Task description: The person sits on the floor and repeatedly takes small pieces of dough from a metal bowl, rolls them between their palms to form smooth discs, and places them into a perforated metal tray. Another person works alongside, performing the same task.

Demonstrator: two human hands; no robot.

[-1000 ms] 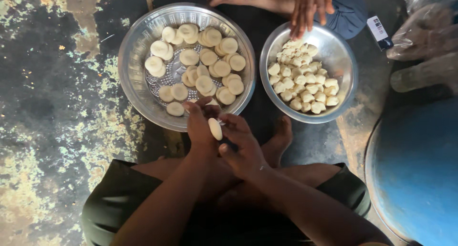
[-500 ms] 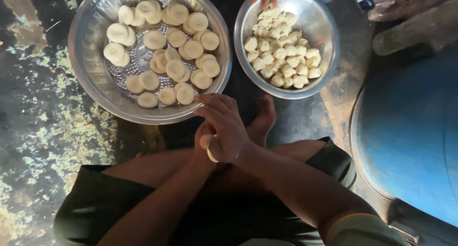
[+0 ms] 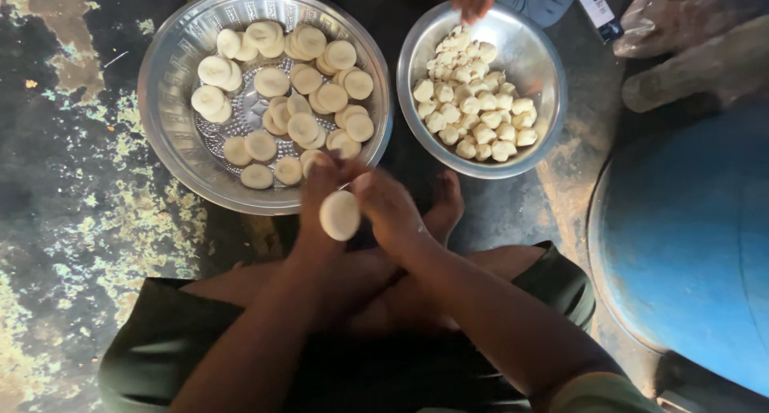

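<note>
- Left hand (image 3: 320,197) and right hand (image 3: 384,209) pinch a flattened dough disc (image 3: 340,215) between them, face toward the camera.
- Perforated steel tray (image 3: 172,153) of discs lies just ahead-left, nearer the left hand.

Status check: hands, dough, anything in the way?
Left hand and right hand pinch dough disc. Disc over near rim of large bowl. Nothing in the way.

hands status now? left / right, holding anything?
Left hand: closed on the flat round pale dough disc.
Right hand: fingers also pinching the same disc, from its other side.
</note>
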